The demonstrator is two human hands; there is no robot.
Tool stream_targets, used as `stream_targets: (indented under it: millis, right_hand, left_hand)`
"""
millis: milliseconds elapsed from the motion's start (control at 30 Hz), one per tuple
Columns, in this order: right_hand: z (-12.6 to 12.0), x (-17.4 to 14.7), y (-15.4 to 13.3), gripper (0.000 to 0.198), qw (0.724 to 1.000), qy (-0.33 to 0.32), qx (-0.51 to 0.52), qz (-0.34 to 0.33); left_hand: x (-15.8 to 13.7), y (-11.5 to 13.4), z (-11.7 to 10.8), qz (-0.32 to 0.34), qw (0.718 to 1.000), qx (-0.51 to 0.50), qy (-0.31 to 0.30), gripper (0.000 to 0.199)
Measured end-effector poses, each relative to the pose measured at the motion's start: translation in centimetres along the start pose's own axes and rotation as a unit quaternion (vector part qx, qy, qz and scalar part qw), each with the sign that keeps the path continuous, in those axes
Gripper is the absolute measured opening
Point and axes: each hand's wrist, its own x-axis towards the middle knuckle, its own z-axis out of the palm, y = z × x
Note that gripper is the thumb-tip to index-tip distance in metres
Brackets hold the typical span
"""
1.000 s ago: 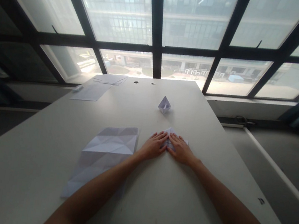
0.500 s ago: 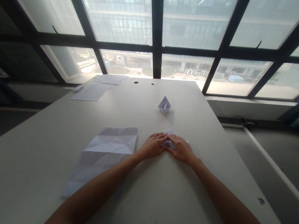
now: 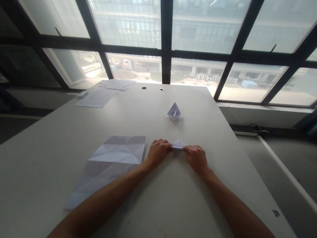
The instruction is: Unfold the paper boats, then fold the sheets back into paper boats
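Observation:
A small folded white paper [image 3: 179,144] with a pointed top sits between my hands, low over the table. My left hand [image 3: 159,151] pinches its left end, and my right hand [image 3: 196,157] pinches the right end. Its outer ends are hidden by my fingers. Beyond it stands a folded paper boat [image 3: 174,112] with a peaked middle. Left of my left hand lies a creased sheet of paper [image 3: 116,154], partly covered by my left forearm.
The white table [image 3: 191,219] reaches to a large dark-framed window [image 3: 168,33]. Several paper sheets [image 3: 96,97] lie at its far left. Two holes pierce the far end. A small dark mark [image 3: 276,213] shows near the right edge.
Both hands lay flat together over the folded paper before. Now they have moved apart to its two ends and pinch it, and its middle shows. The boat and loose sheets have stayed put.

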Motion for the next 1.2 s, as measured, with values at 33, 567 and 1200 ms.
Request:
stream_targets:
  millis: [33, 567, 1200]
  right_hand:
    - [0.0, 0.0, 0.1, 0.029, 1.0, 0.011, -0.004, -0.003]
    - [-0.3, 0.0, 1.7, 0.046, 0.994, 0.035, -0.017, 0.107]
    - [1.2, -0.9, -0.1, 0.051, 0.99, -0.029, -0.127, 0.058]
  left_hand:
    - [0.0, -0.1, 0.0, -0.003, 1.0, -0.004, 0.008, 0.017]
    - [-0.1, -0.3, -0.1, -0.025, 0.991, -0.035, 0.125, 0.032]
    - [0.0, -0.1, 1.8, 0.117, 0.991, -0.056, -0.042, 0.035]
